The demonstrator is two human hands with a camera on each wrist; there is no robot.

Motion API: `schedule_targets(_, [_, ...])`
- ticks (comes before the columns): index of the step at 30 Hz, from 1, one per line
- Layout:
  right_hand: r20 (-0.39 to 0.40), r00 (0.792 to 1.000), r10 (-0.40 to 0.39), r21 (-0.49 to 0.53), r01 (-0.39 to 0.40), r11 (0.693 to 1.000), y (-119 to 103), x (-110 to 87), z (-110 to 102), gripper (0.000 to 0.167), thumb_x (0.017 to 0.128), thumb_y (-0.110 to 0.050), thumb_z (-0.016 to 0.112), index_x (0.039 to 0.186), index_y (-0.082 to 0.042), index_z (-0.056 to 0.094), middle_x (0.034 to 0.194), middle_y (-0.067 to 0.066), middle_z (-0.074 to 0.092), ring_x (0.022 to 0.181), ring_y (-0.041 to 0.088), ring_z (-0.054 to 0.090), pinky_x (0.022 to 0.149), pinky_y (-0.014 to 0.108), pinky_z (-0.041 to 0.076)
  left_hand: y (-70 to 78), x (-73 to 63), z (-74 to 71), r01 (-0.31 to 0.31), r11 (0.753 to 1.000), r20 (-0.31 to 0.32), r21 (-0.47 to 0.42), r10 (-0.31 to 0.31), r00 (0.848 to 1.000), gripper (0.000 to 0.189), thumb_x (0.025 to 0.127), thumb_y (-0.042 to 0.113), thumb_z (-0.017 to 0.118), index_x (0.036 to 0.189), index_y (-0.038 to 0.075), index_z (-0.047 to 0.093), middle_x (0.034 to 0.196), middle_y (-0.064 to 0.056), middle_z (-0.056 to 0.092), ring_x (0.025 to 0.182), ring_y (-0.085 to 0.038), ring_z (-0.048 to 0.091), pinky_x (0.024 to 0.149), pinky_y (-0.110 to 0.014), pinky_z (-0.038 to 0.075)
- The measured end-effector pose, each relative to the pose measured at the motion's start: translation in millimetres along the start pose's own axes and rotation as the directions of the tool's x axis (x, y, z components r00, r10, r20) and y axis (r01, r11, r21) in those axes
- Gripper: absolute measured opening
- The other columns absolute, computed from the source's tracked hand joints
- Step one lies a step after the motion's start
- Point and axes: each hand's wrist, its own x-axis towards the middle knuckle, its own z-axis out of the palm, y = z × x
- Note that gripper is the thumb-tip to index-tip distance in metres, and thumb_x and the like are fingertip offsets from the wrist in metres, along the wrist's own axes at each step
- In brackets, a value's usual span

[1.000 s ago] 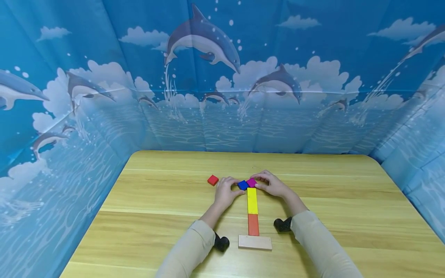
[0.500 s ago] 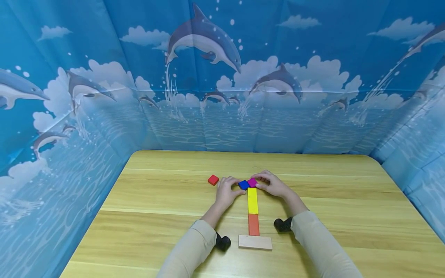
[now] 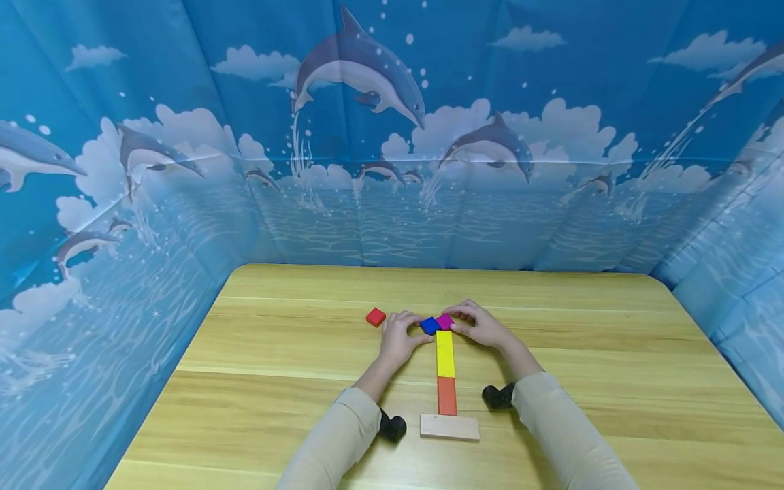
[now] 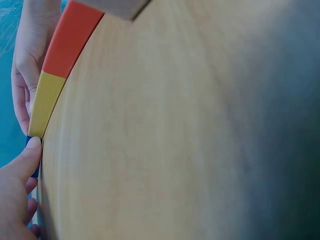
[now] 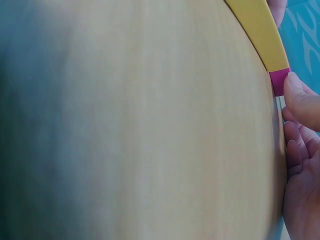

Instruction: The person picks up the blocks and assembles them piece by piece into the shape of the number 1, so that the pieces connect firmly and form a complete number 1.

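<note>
Side by side at the far end of a row of blocks lie a blue square block (image 3: 430,326) and a magenta square block (image 3: 444,321), both turned askew. My left hand (image 3: 398,340) pinches the blue block between thumb and fingers; its thumb presses the near side in the left wrist view. From the right, my right hand (image 3: 482,328) pinches the magenta block, its thumb (image 5: 299,97) on the near face in the right wrist view. Just in front of the two squares is a yellow block (image 3: 445,354), followed by an orange block (image 3: 447,396) and a crosswise plain wooden block (image 3: 450,427).
A red square block (image 3: 376,317) lies alone to the left of my left hand. The wooden table (image 3: 294,381) carries everything, and a blue dolphin-print curtain (image 3: 392,224) stands behind its far edge. Black wrist cameras (image 3: 393,429) stick out inward from both sleeves.
The blue and magenta blocks appear shifted very slightly right, though the whole view shifts a little too. Both hands keep the same hold.
</note>
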Motion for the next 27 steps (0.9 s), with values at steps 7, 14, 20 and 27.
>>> schedule_targets(7, [0.0,1.0,0.006,-0.001,-0.006,1.0,0.0,1.0,-1.3,0.03,0.088,-0.003,0.057,0.117,0.007,0.056,0.104,0.022,0.051,0.092,0.031,0.046,0.082,0.041,0.039,0.6,0.8,-0.7,-0.002,1.0,0.0,-0.021,0.002,1.0,0.039,0.072,0.033,0.075,0.104,0.012,0.068,0.101,-0.001,0.066,0.094,-0.019,0.051,0.087,-0.038,0.034])
schedule_targets(14, [0.0,1.0,0.003,-0.001,-0.003,1.0,-0.8,1.7,-2.8,0.03,0.088,-0.002,0.057,0.116,0.007,0.056,0.103,0.023,0.051,0.091,0.032,0.046,0.081,0.043,0.039,-0.2,1.6,-1.4,-0.011,0.999,0.002,-0.048,0.011,1.0,0.04,0.072,0.031,0.075,0.105,0.011,0.067,0.101,-0.001,0.066,0.095,-0.02,0.051,0.087,-0.038,0.033])
schedule_targets(20, [0.001,1.0,0.001,-0.001,-0.001,1.0,-0.6,2.1,-3.5,0.03,0.088,-0.002,0.057,0.116,0.007,0.056,0.103,0.023,0.05,0.091,0.032,0.046,0.081,0.043,0.039,-2.8,1.8,-1.7,-0.01,0.994,0.007,-0.107,0.011,1.0,0.041,0.072,0.028,0.076,0.108,0.009,0.066,0.102,-0.001,0.065,0.097,-0.02,0.051,0.089,-0.038,0.034])
schedule_targets(27, [0.016,1.0,0.018,-0.001,-0.018,1.0,-2.4,1.8,-4.1,0.031,0.089,-0.003,0.056,0.118,0.008,0.054,0.105,0.024,0.049,0.092,0.034,0.045,0.081,0.045,0.039,-3.0,0.2,-6.1,-0.014,0.98,0.011,-0.199,0.017,1.0,0.042,0.074,0.023,0.075,0.112,0.008,0.064,0.102,-0.004,0.063,0.097,-0.021,0.05,0.085,-0.035,0.038])
